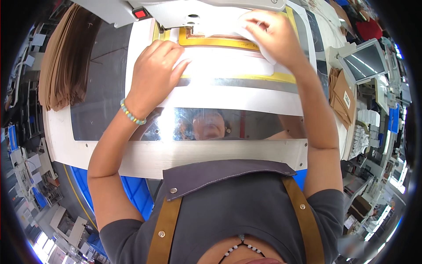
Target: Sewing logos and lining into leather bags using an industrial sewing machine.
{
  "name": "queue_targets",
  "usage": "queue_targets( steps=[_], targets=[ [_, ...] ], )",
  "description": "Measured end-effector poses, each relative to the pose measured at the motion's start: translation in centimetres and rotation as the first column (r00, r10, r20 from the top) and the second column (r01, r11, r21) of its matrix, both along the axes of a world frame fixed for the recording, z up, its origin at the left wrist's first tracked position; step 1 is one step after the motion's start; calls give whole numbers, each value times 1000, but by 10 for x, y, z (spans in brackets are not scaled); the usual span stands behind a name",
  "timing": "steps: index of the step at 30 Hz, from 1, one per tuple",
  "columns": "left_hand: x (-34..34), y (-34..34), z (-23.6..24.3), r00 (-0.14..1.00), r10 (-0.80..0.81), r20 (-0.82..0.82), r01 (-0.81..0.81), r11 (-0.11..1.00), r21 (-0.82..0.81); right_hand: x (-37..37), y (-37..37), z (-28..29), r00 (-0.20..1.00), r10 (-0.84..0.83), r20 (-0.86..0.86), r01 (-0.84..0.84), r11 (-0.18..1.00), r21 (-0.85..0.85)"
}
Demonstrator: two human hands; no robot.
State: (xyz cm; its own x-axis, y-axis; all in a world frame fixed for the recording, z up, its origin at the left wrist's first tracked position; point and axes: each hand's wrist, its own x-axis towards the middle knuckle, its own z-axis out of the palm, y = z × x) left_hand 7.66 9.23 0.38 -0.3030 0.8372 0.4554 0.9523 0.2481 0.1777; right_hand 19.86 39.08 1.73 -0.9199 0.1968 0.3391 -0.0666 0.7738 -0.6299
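Note:
My left hand [160, 70] is at the left end of a yellow rectangular frame [220, 43] under a white machine head [206, 9], fingers loosely curved and thumb apart, holding nothing that I can see. My right hand [279, 42] is slightly blurred at the frame's right, fingers curled on a white strip of material [268, 55]. A white panel [220, 64] with yellow borders lies below the frame, on a white sheet [237, 97].
A shiny metal plate [250, 125] runs along the worktable's near edge [211, 156]. Brown paper pieces are stacked at left [66, 66] and right [343, 97]. A screen [362, 61] stands at right. Blue bins [136, 189] sit beneath the table.

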Motion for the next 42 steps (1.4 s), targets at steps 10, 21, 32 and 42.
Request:
queue_targets(
  steps=[10, 21, 32, 42],
  targets=[
    [-4, -8, -33, 997, 36, 71, -20, 977, -213, -37, 12, 4, 882, 7, 471, -12, 1000, 8],
    [-11, 6, -32, 996, 59, 59, -39, 955, -295, -54, -12, 5, 893, 98, 438, -60, 993, -99],
    [-9, 7, -34, 996, 88, 33, -74, 951, -302, -34, 57, 24, 849, 94, 520, -73, 996, -60],
    [-8, 6, -37, 994, 109, 7, -102, 951, -292, -14, 76, 18, 812, 24, 583, -130, 981, 142]
  ],
)
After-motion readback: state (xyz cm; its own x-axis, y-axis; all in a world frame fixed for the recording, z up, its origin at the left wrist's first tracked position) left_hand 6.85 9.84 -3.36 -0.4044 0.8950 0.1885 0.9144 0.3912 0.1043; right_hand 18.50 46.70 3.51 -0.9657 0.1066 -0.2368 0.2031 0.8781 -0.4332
